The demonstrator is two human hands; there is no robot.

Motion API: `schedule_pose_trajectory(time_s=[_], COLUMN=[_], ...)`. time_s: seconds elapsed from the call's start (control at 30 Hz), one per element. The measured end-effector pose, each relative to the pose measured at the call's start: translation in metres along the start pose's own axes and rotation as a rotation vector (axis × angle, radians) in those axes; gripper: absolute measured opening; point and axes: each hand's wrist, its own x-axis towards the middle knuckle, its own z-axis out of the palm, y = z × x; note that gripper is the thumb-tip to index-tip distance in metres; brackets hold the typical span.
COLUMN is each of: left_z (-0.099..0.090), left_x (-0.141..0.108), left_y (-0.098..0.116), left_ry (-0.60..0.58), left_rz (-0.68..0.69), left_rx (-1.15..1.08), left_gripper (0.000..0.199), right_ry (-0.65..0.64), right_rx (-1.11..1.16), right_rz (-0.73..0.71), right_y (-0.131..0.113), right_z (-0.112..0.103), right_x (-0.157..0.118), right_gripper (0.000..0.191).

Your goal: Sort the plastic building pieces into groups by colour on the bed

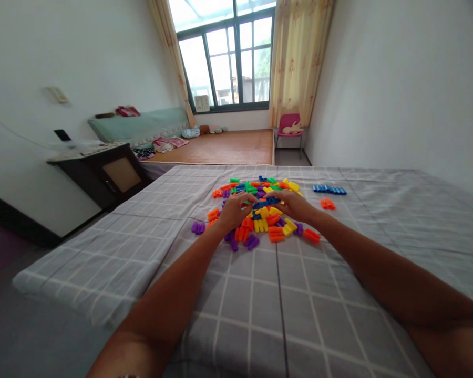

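A heap of colorful plastic pieces, among them an orange piece and a purple piece, lies on the grey checked cloth. Over the heap, my left hand and my right hand face each other. Between their fingertips are blue pieces, pinched by both hands. To the right of the heap lie a row of joined blue pieces and a small orange group, touched by neither hand.
Beyond the cloth is a bed with a brown mat, under a window. A dark cabinet stands at the left. A pink chair holding a plush toy stands by the curtain at the back right.
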Motion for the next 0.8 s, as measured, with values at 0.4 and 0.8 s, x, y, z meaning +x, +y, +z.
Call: schedule_pose_trajectory(time_s=[0.4,0.8], left_z=[0.007,0.005], left_x=[-0.004,0.002], left_y=[0.013,0.003], left_ry=[-0.163,-0.223], left_rz=[-0.002,-0.252], left_rx=[-0.017,-0.538], left_gripper=[0.04,0.051], right_ry=[0.125,0.215], right_rx=[0.076,0.144], right_rz=[-0.042,-0.023], right_y=[-0.008,-0.007], right_z=[0.013,0.016], right_x=[-0.002,-0.002], right_gripper=[0.035,0.028])
